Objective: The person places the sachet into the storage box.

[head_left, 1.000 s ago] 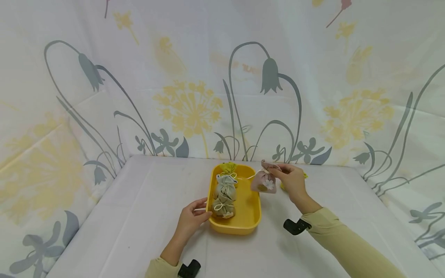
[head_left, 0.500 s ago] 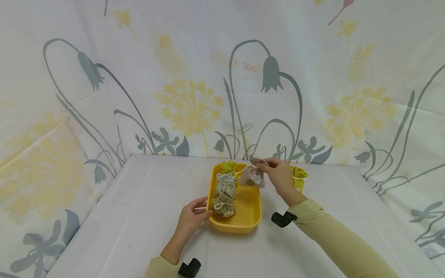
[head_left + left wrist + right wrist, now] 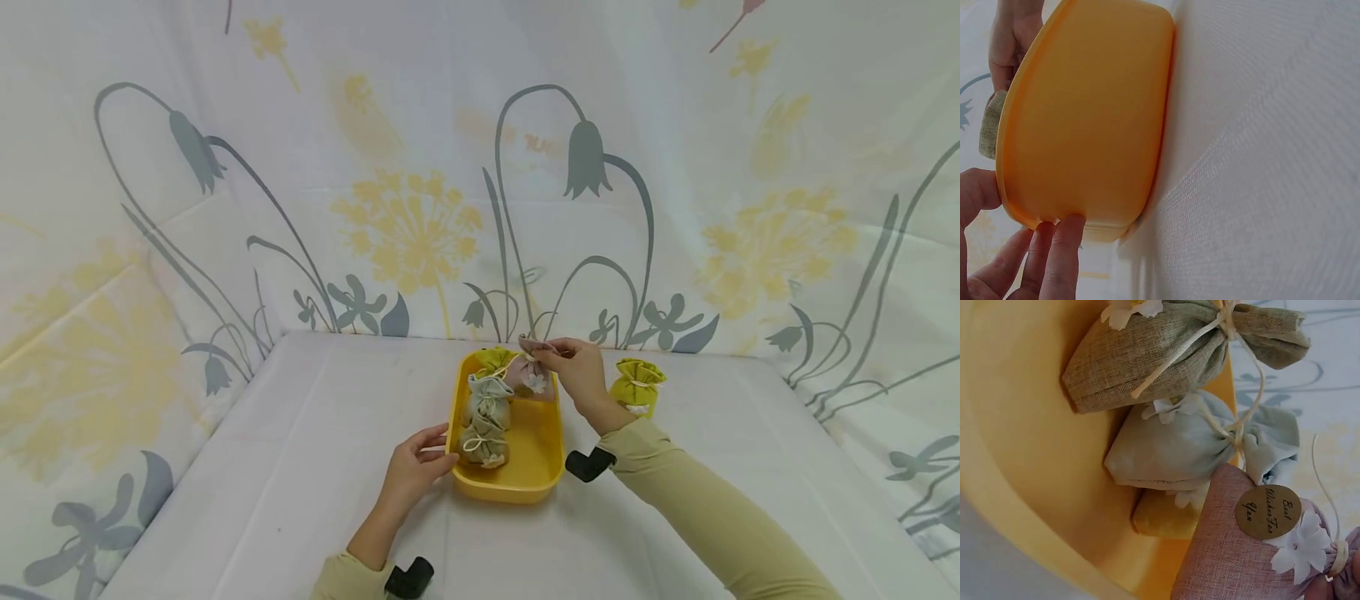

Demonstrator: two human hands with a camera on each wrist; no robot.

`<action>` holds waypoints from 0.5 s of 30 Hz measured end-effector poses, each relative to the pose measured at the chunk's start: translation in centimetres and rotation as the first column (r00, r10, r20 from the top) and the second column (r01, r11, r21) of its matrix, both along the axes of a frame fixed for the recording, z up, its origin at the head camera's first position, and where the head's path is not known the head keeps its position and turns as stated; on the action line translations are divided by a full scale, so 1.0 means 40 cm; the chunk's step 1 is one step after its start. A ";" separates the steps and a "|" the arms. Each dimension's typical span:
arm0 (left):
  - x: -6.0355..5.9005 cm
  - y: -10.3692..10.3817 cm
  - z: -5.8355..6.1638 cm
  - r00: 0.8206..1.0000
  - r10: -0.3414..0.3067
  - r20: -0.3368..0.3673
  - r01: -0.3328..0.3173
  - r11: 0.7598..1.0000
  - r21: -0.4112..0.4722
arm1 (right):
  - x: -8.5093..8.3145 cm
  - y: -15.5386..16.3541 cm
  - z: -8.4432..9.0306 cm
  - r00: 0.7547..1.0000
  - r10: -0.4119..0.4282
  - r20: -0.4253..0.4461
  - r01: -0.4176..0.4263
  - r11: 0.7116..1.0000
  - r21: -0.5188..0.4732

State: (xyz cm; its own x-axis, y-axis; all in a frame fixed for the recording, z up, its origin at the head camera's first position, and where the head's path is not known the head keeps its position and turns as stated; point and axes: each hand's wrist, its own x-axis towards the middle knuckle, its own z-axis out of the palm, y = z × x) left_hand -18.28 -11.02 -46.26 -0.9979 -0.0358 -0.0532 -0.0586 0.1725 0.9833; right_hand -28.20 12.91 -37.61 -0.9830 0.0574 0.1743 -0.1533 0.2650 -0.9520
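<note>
In the head view, a yellow plastic tub [image 3: 534, 458] stands on the white-covered table. My left hand [image 3: 412, 467] holds its near left edge, thumb at the rim and fingers [image 3: 1063, 250] against the outer wall. My right hand [image 3: 583, 371] pinches a mauve drawstring pouch [image 3: 534, 385] by its gathered neck, over the tub's far right part. The right wrist view shows its round label and white flower. Lined along the tub's left side are an olive-brown pouch [image 3: 1147, 359], a pale blue-grey pouch [image 3: 1172, 444] and a yellow-green pouch [image 3: 492, 360], partly hidden behind the others.
Another yellow-green pouch [image 3: 637, 385] stands on the table [image 3: 352, 400] right of the tub, partly behind my right wrist. A flower-printed curtain [image 3: 420, 125] rises behind the table's far edge.
My right hand has carried the mauve pouch leftward from beside the tub to over its inside, beside the far yellow-green pouch. The pouch on the right is uncovered. My left hand stays put.
</note>
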 end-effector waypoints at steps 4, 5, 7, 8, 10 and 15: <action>0.001 0.000 -0.003 1.000 -0.002 0.003 0.002 1.000 -0.003 | -0.001 0.003 -0.014 1.000 -0.008 0.012 0.008 0.999 0.033; 0.002 0.000 -0.003 1.000 -0.001 0.004 0.001 1.000 -0.005 | -0.002 0.007 -0.020 1.000 -0.011 0.021 0.010 0.999 0.046; 0.003 -0.001 -0.004 1.000 0.004 0.005 -0.004 1.000 -0.010 | -0.005 0.014 -0.029 0.999 -0.017 0.033 0.015 0.998 0.057; 0.003 -0.001 -0.004 1.000 0.007 0.005 -0.007 1.000 -0.012 | -0.006 0.018 -0.033 0.999 -0.022 0.034 0.019 0.998 0.065; 0.002 -0.001 -0.004 1.000 0.009 0.004 -0.009 1.000 -0.014 | -0.009 0.026 -0.037 0.999 -0.036 0.030 0.033 0.996 0.082; 0.000 0.000 -0.005 1.000 0.006 -0.005 -0.006 1.000 -0.001 | -0.010 0.029 -0.033 0.998 -0.054 0.015 0.052 0.991 0.120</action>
State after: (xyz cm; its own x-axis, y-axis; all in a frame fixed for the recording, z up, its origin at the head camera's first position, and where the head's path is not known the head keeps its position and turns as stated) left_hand -18.29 -11.01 -46.47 -0.9980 -0.0416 -0.0486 -0.0551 0.1731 0.9834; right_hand -28.59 14.09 -38.95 -0.9822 0.0890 0.1656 -0.1195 0.3848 -0.9152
